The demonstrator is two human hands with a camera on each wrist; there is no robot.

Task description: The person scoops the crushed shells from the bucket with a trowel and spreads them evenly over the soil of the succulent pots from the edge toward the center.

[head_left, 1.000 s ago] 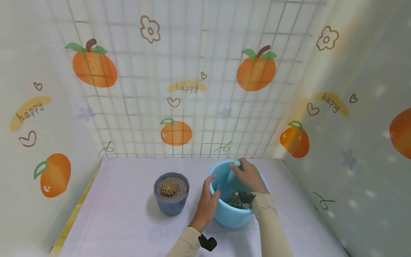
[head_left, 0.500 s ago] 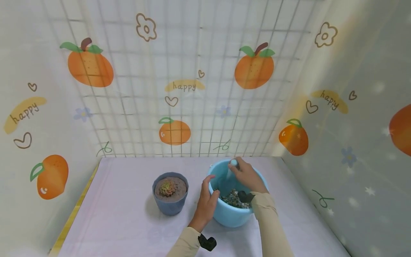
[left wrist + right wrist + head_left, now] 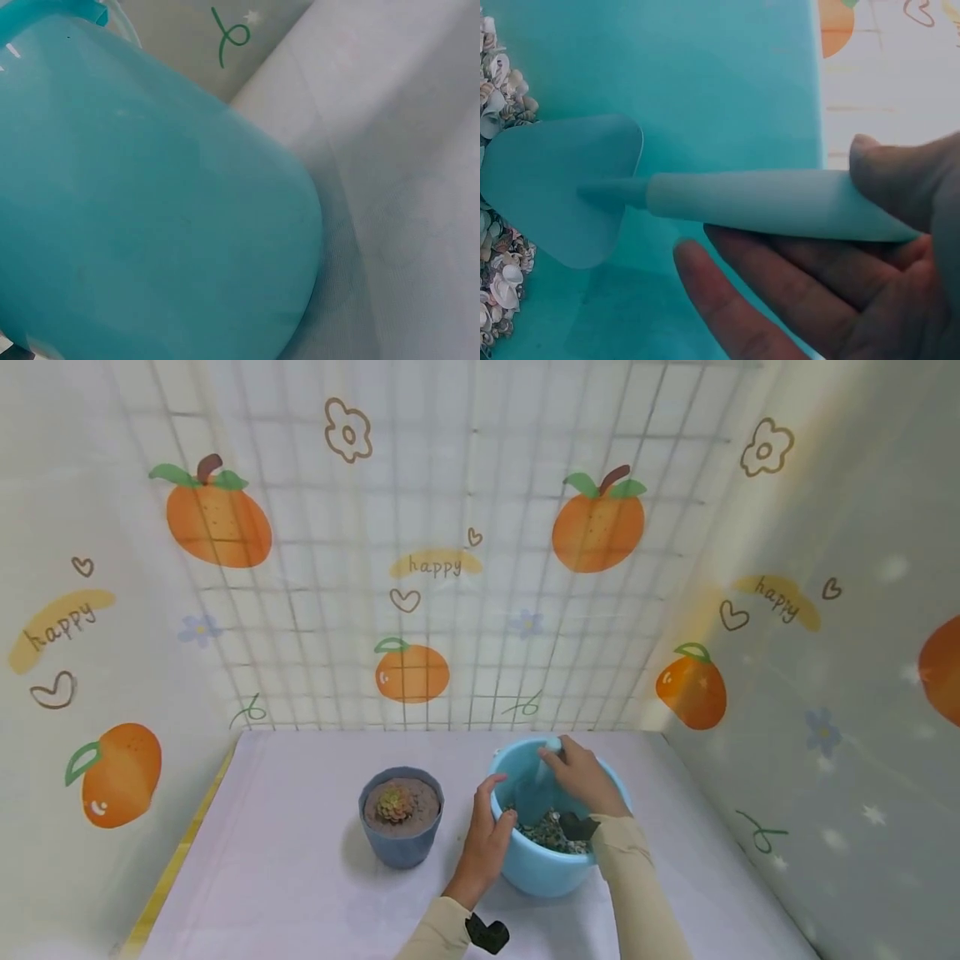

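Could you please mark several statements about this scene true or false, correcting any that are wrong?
1. The right hand holds a trowel by its handle. True.
2. The left hand holds the trowel too. False: it is at the rim of the light-blue bucket.
3. Seashells lie in the bucket. True.
4. The trowel's blade is outside the bucket. False: it is inside, at the shells.
5. A succulent sits in the blue-gray pot. True.
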